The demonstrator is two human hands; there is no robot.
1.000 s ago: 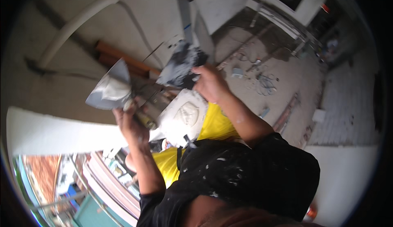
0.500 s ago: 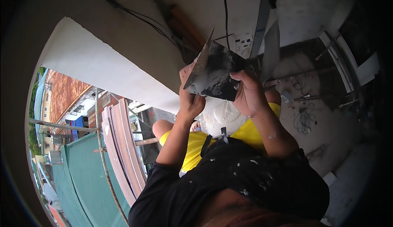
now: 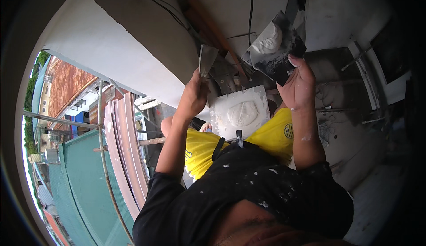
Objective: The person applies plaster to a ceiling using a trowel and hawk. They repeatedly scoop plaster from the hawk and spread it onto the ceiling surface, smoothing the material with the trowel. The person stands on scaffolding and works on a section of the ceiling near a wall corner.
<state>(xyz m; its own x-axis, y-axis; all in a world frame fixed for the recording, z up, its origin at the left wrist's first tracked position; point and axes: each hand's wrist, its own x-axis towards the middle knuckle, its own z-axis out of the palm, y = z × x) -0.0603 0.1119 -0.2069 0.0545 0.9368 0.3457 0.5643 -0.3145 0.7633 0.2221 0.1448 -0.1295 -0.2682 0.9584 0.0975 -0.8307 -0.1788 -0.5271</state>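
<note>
My left hand [image 3: 194,96] is closed round the lower end of a putty knife [image 3: 207,59], its wide flat blade pointing up. Over to the right, my right hand [image 3: 299,86] grips a black, square-cornered plate [image 3: 284,65] by its near edge, thumb on top. A thick lump of white putty [image 3: 269,42] sits on the plate's far left part, with thin smears around it. Blade and plate are apart. Below and between my hands, a white board [image 3: 218,106] carries a rounded mound of putty [image 3: 242,114].
To the left is an open edge beside a pale wall [image 3: 120,46], with scaffold poles [image 3: 104,148], long boards [image 3: 126,144] and green sheeting [image 3: 86,179] beyond it. A black cable [image 3: 251,13] hangs ahead. Brown planks [image 3: 208,28] lean at the wall. Loose wire [image 3: 326,135] lies at right.
My hands have moved apart. The putty knife has come off the plate to the left, while the plate went up and right. The putty lump and the board below now show plainly.
</note>
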